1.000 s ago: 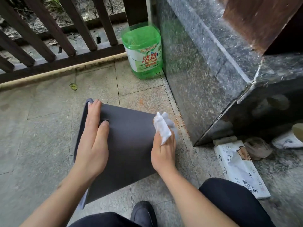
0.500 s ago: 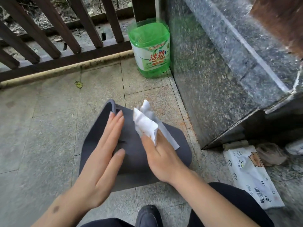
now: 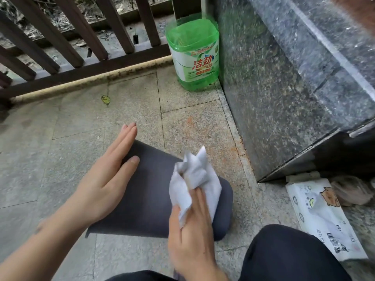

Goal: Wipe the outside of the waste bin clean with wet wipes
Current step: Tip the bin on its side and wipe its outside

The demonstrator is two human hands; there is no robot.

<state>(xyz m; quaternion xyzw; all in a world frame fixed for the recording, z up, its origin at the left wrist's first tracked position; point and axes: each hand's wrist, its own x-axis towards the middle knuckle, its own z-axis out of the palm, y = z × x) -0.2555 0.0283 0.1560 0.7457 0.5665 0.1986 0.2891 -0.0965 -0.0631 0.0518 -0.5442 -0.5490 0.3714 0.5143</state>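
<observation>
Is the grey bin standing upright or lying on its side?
On its side: the bin lies lengthwise on the floor tiles, its long wall facing up.

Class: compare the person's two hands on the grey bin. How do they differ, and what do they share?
The left hand lies flat with straight fingers and holds nothing; the right hand grips a crumpled white wipe. The left is on the bin's left side, the right on its right. Both are at the bin.

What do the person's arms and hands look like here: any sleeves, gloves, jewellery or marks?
Both forearms are bare, with no sleeves in view. The left hand and right hand wear no gloves, rings or watch. A small dark mark sits near the left wrist. Fingernails are short and unpainted.
</observation>
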